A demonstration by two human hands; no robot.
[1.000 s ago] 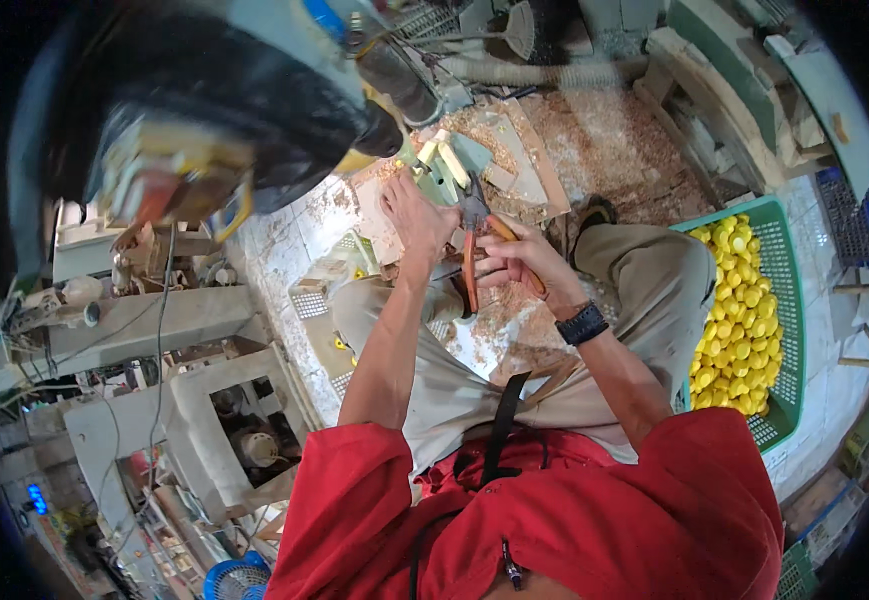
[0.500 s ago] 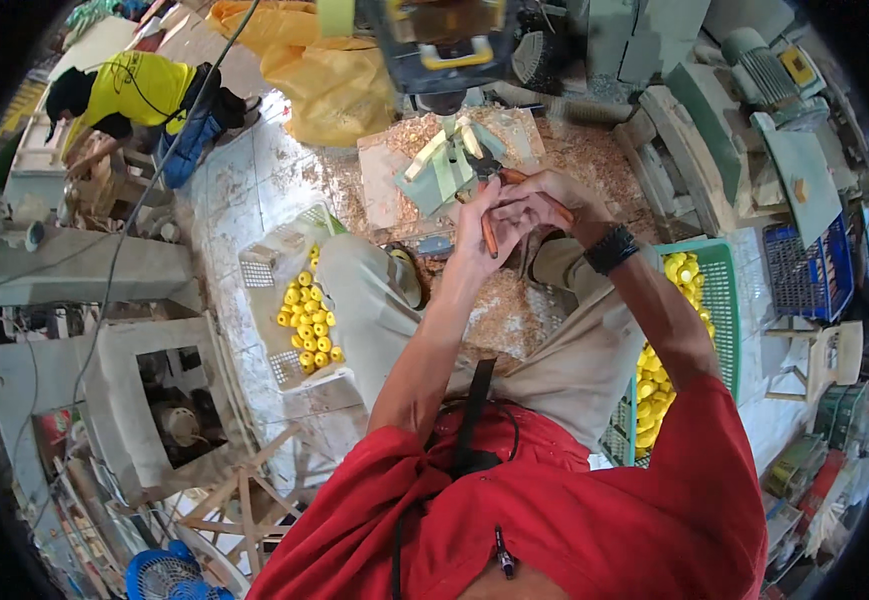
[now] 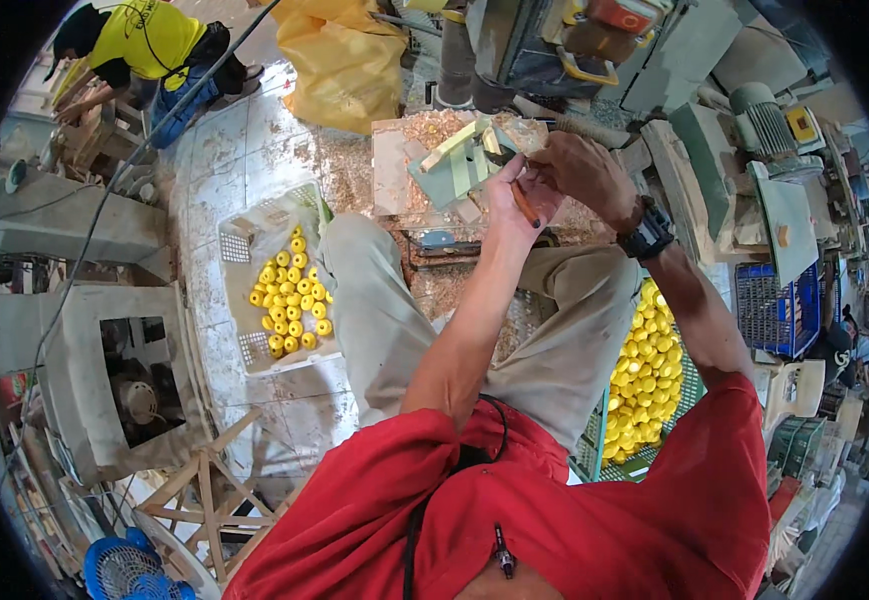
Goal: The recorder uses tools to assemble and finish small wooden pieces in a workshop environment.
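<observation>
Both hands (image 3: 584,178) — baskets (image 3: 235,247) beside knees (image 3: 362,265)

Floor (image 3: 244,155): was of pale tiles and carried the white basket.
White basket (image 3: 234,247): held round yellow pieces (image 3: 294,300).
Green basket (image 3: 692,395): stood to the right of the white basket, heaped with yellow discs (image 3: 644,380).
Yellow sack (image 3: 344,70): lay beyond the white basket, slightly right.
Board (image 3: 389,165): lay right of and beyond the white basket, bearing wood shavings (image 3: 432,125) and a green plate (image 3: 434,186).
Wooden frame (image 3: 207,490): stood nearer the wearer than the white basket.
</observation>
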